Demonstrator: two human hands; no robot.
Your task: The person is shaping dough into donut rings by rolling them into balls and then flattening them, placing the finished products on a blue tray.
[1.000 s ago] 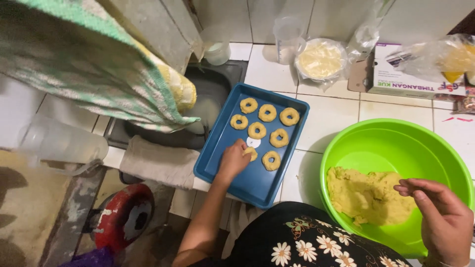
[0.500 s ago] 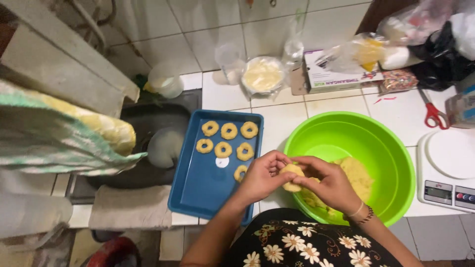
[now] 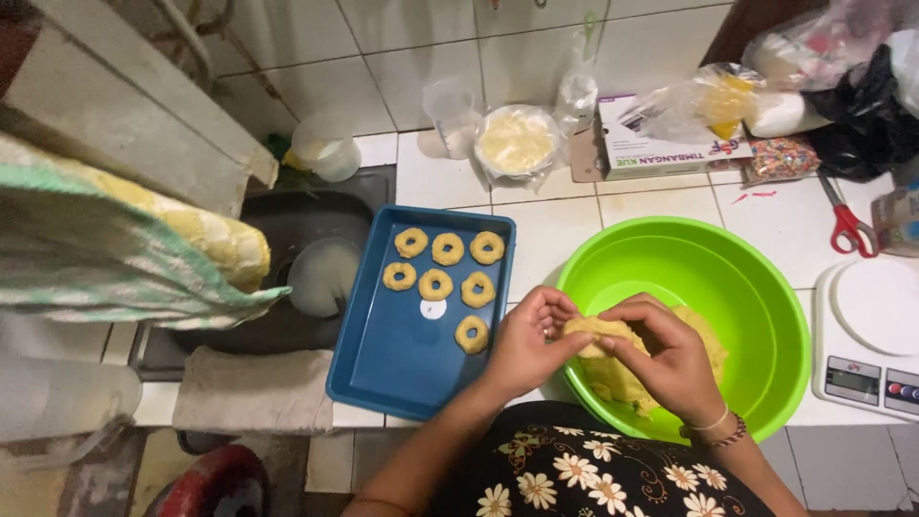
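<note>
Both hands, left hand [image 3: 525, 347] and right hand [image 3: 670, 359], pinching one dough piece [image 3: 589, 330] between fingertips over green bowl [image 3: 766, 287]; blue tray [image 3: 383, 373] of dough rings [image 3: 446, 249] left.

Even overhead light, bench tiles [image 3: 565, 225] bright, soft shadows under my hands. Mild glare on green bowl [image 3: 766, 287]. Left edge blurred, slight wide-angle bending.

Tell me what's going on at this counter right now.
A person is working yellow dough. Both the left hand and the right hand pinch a small piece of dough over the rim of a green bowl that holds more of it. Beside it, a blue tray carries seven dough rings. Red scissors and a white kitchen scale lie to the right.
</note>
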